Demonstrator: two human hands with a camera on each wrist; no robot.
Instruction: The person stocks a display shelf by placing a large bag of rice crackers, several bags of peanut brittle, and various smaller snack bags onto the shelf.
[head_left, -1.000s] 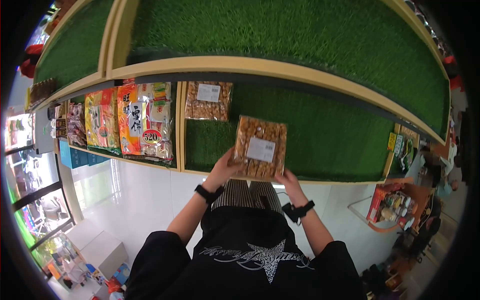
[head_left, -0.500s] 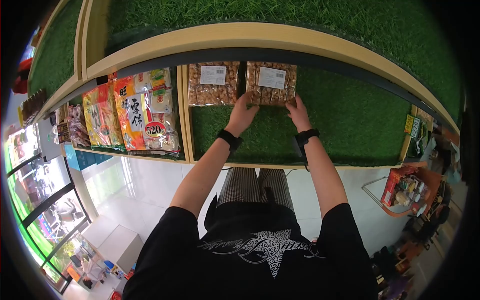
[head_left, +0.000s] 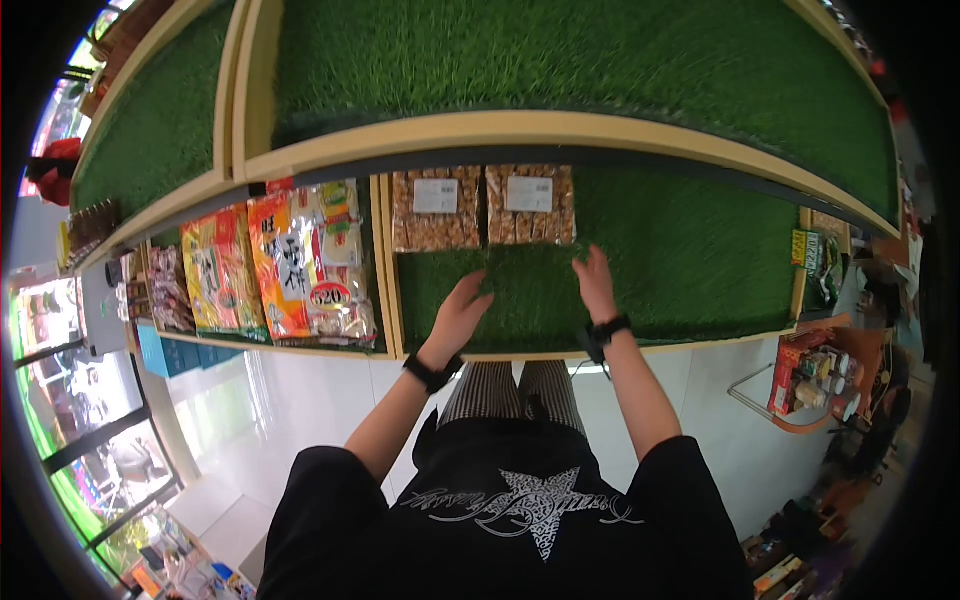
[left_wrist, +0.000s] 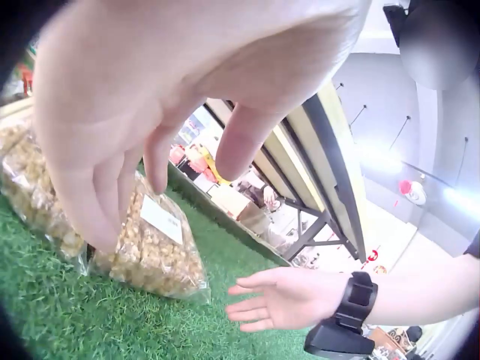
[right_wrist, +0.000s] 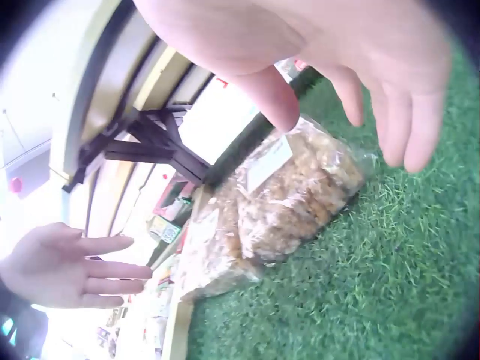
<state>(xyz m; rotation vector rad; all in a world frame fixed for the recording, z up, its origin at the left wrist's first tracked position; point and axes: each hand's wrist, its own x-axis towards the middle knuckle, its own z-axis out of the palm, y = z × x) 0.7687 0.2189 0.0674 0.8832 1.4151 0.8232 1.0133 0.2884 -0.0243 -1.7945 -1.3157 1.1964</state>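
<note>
We hover our bare left hand (head_left: 462, 312) and bare right hand (head_left: 597, 287), both relaxed and free, above the green artificial-grass shelf (head_left: 690, 260). Just beyond them, we see a square, clear-wrapped brown snack pack (head_left: 531, 229) with a white label, lying just beside a matching pack (head_left: 436, 232).

Snack packs line a turf-covered, wood-edged shelf (head_left: 690, 275) in what appears to be a shop. Bright printed bags (head_left: 305, 270), one marked 520, fill the compartment at the shelf's left end; two clear packs (head_left: 436, 218) bearing white barcode labels sit along the far edge, beside the divider (head_left: 386, 270). Beyond the near right corner stands an orange bin (head_left: 868, 350) of packaged goods.
</note>
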